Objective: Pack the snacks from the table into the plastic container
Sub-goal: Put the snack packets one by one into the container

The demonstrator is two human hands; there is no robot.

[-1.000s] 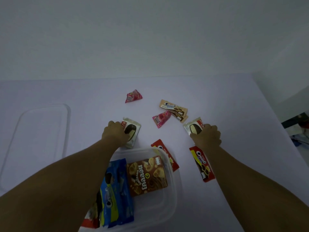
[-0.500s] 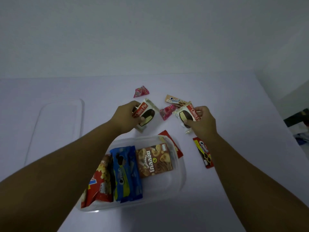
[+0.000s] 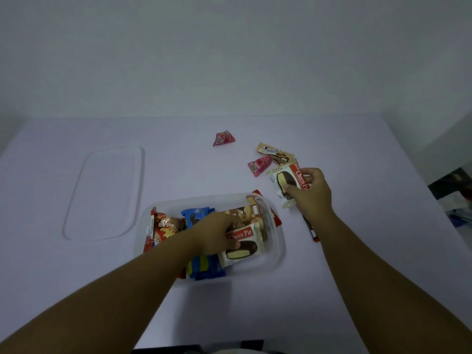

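The clear plastic container [image 3: 277, 254] sits on the table in front of me. Inside it lie a red snack bag [image 3: 161, 227], a blue cookie pack [image 3: 196, 215] and a brown biscuit box [image 3: 246, 213]. My left hand [image 3: 215, 233] is down in the container, shut on a Choco Pie packet [image 3: 242, 245] that rests over the other snacks. My right hand [image 3: 310, 192] holds a second Choco Pie packet [image 3: 286, 182] above the table, just right of the container. A red wrapper [image 3: 277, 218] is tucked under the container's far right corner.
The clear lid [image 3: 104, 192] lies flat at the left. Loose snacks lie beyond the container: two pink packets [image 3: 223, 138] [image 3: 259, 166], a tan wafer bar [image 3: 274, 153], and a red bar [image 3: 311, 229] partly hidden under my right forearm. The table's right edge borders dark clutter [image 3: 452, 187].
My left hand has carried its Choco Pie from above the table down into the container. My right hand lifted its Choco Pie off the table and still holds it.
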